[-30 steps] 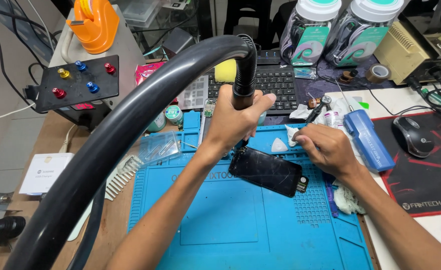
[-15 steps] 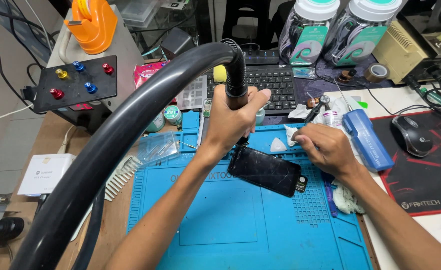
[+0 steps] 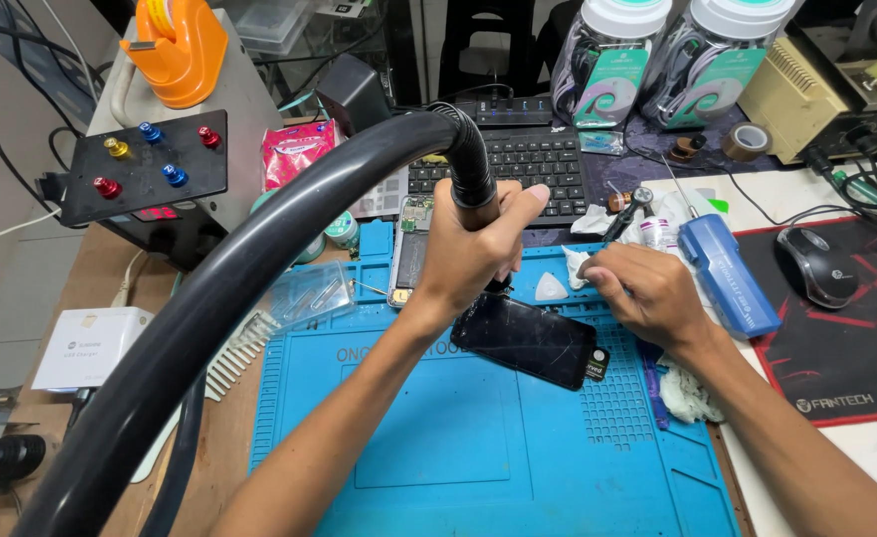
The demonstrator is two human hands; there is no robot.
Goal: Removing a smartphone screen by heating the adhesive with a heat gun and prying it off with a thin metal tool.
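The left hand (image 3: 473, 254), wrapped around the black hose (image 3: 259, 278), has lowered its nozzle toward the dark screen panel (image 3: 530, 340) beneath the fingers. The right hand (image 3: 647, 293) stays curled at the panel's far edge (what it pinches is unclear), so work on the panel continues.

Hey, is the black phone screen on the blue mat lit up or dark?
Dark. The phone screen lies on the blue mat showing only plain black glass, with no glow or image. The left hand holds a black hose over it.

A pink snack packet (image 3: 297, 151) lies at eleven o'clock. A white labelled box (image 3: 92, 347) sits at nine. The dark phone screen (image 3: 528, 340), perhaps detached, lies centre.
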